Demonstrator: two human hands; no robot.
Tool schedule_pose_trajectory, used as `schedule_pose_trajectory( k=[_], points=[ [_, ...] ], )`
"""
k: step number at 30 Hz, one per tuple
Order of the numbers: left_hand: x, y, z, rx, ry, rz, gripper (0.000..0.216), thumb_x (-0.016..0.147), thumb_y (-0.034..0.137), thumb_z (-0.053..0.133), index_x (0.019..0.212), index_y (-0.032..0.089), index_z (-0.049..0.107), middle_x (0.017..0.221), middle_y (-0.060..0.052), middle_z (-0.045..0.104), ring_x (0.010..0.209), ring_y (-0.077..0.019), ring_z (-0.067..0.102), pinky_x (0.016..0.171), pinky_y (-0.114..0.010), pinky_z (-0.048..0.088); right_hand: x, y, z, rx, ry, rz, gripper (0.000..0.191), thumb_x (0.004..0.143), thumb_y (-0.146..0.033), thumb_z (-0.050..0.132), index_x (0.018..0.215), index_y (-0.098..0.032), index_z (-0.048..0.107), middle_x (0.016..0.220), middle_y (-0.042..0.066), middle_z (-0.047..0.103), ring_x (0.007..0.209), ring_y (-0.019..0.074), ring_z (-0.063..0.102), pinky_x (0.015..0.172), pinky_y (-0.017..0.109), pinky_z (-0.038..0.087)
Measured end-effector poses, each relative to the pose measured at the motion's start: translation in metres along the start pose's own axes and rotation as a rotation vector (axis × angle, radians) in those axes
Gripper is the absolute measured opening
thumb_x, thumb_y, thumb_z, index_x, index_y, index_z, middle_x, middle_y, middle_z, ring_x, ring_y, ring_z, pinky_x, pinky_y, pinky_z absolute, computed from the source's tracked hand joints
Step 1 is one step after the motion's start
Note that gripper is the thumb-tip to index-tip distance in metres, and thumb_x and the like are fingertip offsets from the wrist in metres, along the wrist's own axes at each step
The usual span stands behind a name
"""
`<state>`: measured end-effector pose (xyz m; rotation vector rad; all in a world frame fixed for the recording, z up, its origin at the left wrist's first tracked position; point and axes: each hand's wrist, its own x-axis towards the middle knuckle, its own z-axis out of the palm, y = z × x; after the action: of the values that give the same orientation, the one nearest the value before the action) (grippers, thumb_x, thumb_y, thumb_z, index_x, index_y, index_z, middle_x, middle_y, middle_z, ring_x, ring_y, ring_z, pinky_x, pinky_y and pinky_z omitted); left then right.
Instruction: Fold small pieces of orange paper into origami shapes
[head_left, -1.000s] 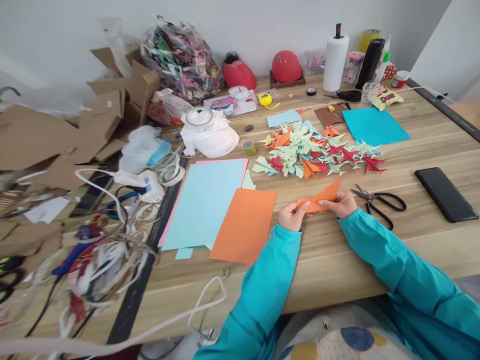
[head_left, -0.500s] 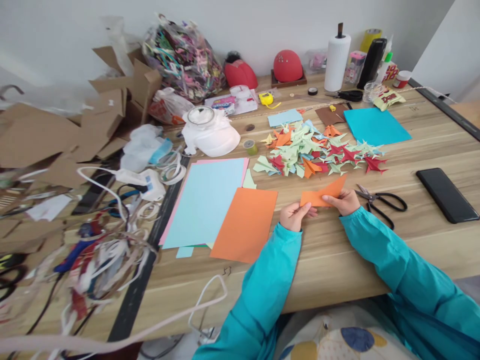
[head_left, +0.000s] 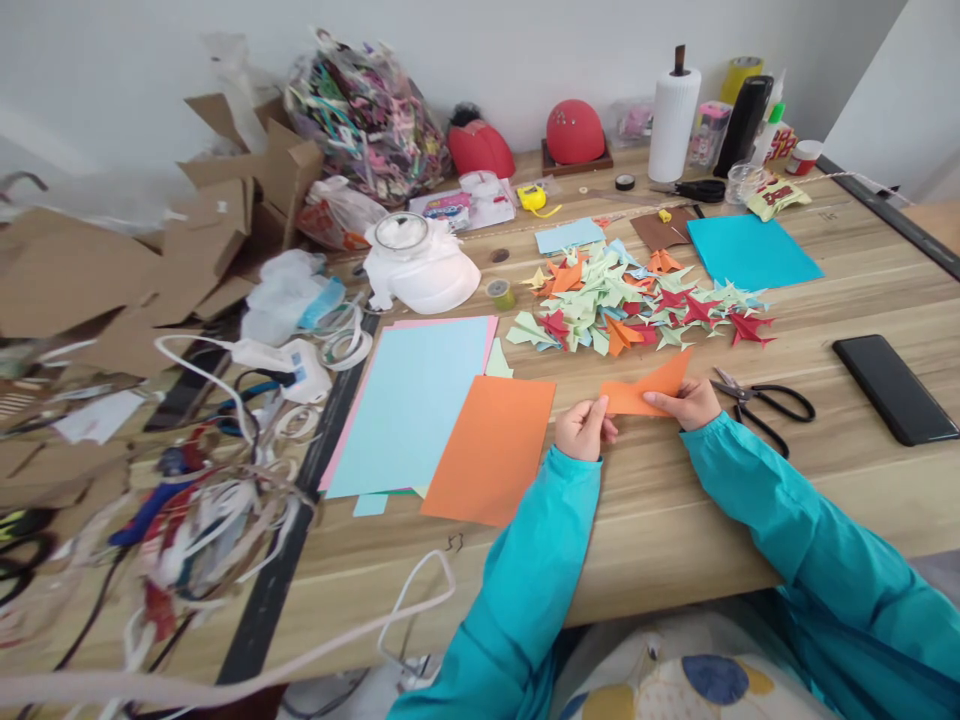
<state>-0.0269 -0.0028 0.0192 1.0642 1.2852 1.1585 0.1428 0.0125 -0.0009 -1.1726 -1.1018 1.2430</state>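
A partly folded piece of orange paper (head_left: 637,395) is held between my two hands, above the wooden table. My left hand (head_left: 581,428) pinches its left end with thumb and fingers. On its right side, my right hand (head_left: 688,404) grips the paper with the thumb on top and the fingers behind it. Just beyond lies a pile of folded paper cranes (head_left: 600,295) in green, orange, red and blue. Close to my right hand rest scissors with black handles (head_left: 761,402). An orange sheet (head_left: 491,450) lies left of my left hand, partly over a light blue sheet (head_left: 409,400).
A black phone (head_left: 896,388) lies at the right. Turquoise paper (head_left: 754,250) sits behind the cranes. Cables, a power strip (head_left: 304,370) and cardboard (head_left: 97,270) crowd the left side. A spool (head_left: 500,293) and a yellow tape measure (head_left: 532,198) stand farther back.
My left hand has shifted slightly left and up, its thumb now nearer the upper left corner of the orange paper. My right hand has barely moved.
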Motion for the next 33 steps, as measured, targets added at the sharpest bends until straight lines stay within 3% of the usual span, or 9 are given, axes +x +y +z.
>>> schedule_pose_trajectory(
  k=[4,7,10,14,33],
  points=[
    [0.000,-0.002,0.001,-0.071,-0.040,-0.039,0.044,0.070,0.054,0.053,0.053,0.013,0.055,0.041,-0.001,0.055,0.033,-0.0098,0.050,0.036,-0.021,0.040,-0.001,-0.002,0.001,-0.002,0.001,0.026,0.030,0.052,-0.035,0.076,0.075,-0.016,0.071,0.077,0.005,0.071,0.067,0.0213,0.066,0.058,0.030,0.055],
    [-0.001,-0.003,0.002,-0.113,-0.121,-0.052,0.038,0.060,0.050,0.065,0.060,0.012,0.059,0.046,-0.003,0.059,0.038,-0.0116,0.054,0.039,-0.022,0.044,-0.003,-0.005,0.003,0.002,-0.047,0.040,0.030,0.052,-0.036,0.076,0.072,-0.015,0.071,0.072,0.005,0.071,0.060,0.0201,0.065,0.050,0.029,0.054],
    [-0.003,-0.002,0.004,-0.077,-0.222,-0.088,0.036,0.052,0.042,0.073,0.066,0.010,0.062,0.047,-0.004,0.061,0.039,-0.0129,0.055,0.036,-0.022,0.043,-0.005,-0.008,0.005,-0.017,-0.114,0.023,0.029,0.051,-0.036,0.076,0.068,-0.014,0.071,0.069,0.005,0.071,0.058,0.0192,0.065,0.053,0.029,0.055],
    [-0.006,-0.003,0.006,-0.062,-0.310,-0.162,0.034,0.057,0.042,0.069,0.064,0.009,0.063,0.058,-0.010,0.066,0.039,-0.0144,0.056,0.034,-0.023,0.043,-0.006,-0.009,0.006,-0.031,-0.150,0.047,0.029,0.050,-0.035,0.077,0.070,-0.014,0.071,0.071,0.005,0.071,0.061,0.0201,0.066,0.058,0.031,0.056],
    [-0.006,-0.006,0.006,-0.061,-0.335,-0.201,0.031,0.055,0.040,0.074,0.063,0.012,0.064,0.050,-0.007,0.062,0.035,-0.0164,0.055,0.029,-0.025,0.041,-0.005,-0.012,0.006,0.020,-0.160,0.129,0.030,0.048,-0.032,0.078,0.070,-0.013,0.070,0.074,0.006,0.071,0.063,0.0190,0.066,0.061,0.030,0.055]
  ],
)
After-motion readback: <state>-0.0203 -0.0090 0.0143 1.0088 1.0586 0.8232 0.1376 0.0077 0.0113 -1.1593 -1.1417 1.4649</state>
